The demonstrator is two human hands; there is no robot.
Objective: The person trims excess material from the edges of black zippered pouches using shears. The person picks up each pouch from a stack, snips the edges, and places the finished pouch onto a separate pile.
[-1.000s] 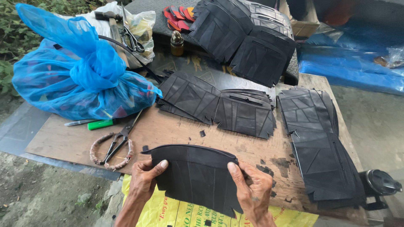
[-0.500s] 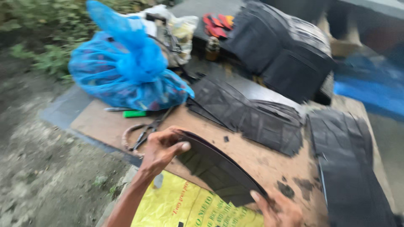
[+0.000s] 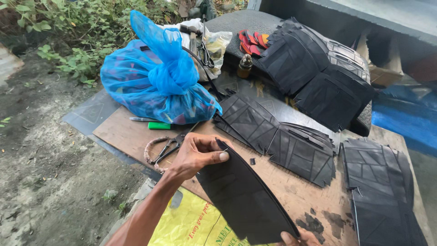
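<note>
Black rubber sheet (image 3: 243,198), curved along one edge, is now held tilted on edge at the lower centre of the frame, where a second ago it was held flat and square to the view. Its upper corner is pinched by the left hand (image 3: 198,155), thumb pressed on top; its lower end is gripped by the right hand (image 3: 298,238), seen only as fingertips at the bottom edge. Scissors (image 3: 166,149) lie untouched just left of the left hand on the wooden board (image 3: 296,196); the blue bag (image 3: 154,82) sits at upper left.
</note>
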